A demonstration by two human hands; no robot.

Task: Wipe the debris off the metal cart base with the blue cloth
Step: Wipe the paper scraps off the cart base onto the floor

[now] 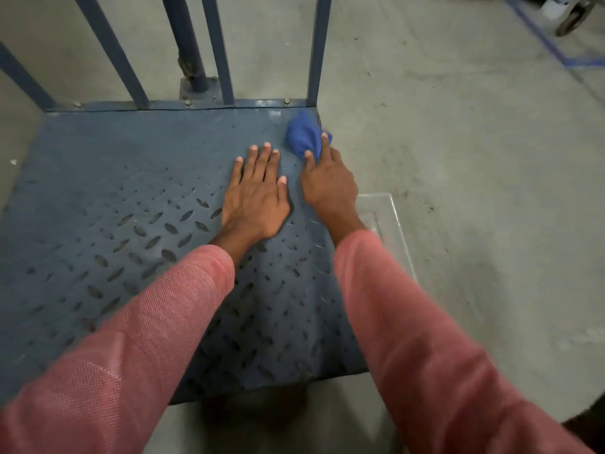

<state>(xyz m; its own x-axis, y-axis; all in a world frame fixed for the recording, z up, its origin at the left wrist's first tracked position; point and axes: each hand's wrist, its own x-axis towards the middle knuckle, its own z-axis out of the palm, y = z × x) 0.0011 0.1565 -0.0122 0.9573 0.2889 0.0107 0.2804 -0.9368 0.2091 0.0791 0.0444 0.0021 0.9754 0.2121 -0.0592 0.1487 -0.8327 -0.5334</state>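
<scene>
The metal cart base (114,198) is a blue-grey diamond-tread plate that fills the left and middle of the view. A bunched blue cloth (302,134) lies at its far right corner, close to the edge. My right hand (329,183) presses on the cloth, with fingers over its near side. My left hand (257,194) rests flat on the plate just left of it, fingers spread and holding nothing. Both arms wear pink sleeves. I cannot make out loose debris on the plate.
Blue upright bars (222,50) and a bolted post (191,44) rise from the base's far edge. A clear plastic tray (388,221) lies on the concrete floor (474,175) just right of the base. A wheel (571,16) and blue floor tape (553,49) are at the far right.
</scene>
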